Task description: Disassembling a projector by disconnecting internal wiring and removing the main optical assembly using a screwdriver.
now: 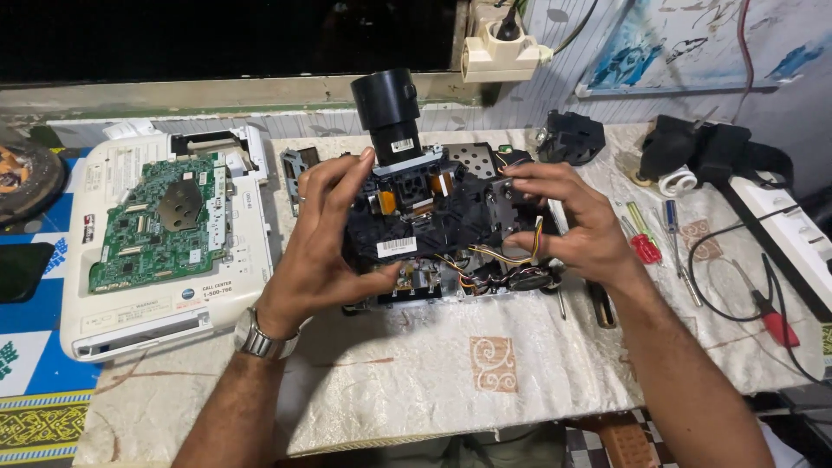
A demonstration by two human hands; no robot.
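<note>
Desk (433, 381): nearest you, its pale patterned cloth runs under both your forearms; everything else rests on it.
White casing (156, 251): the largest loose piece, lying well to your left with a green circuit board (160, 221) seated in it; neither hand touches it.
Optical block (433, 225): the black assembly stands at the middle of the desk between your hands, its black lens barrel (387, 108) pointing up and away from you; orange parts and yellow wiring show inside it.
Left hand (325, 230): fingers spread and curled around the block's left side, thumb low at its front edge, fingertips up near the base of the lens; a metal watch sits on the wrist.
Right hand (576, 221): fingers spread; upper fingertips touch the block's right top corner, lower ones rest by the bundled wires at its right flank.
Step in hand: by my reading, you are steadying and turning the block to inspect or free it; nothing is lifted clear yet.
Next move: it likely calls for an even two-sided grip, kept off the loose wires.
Screwdrivers (646, 243): small, red- and green-handled, lying just right of your right hand; untouched.
Power strip (780, 234): at the far right edge, apart.
</note>
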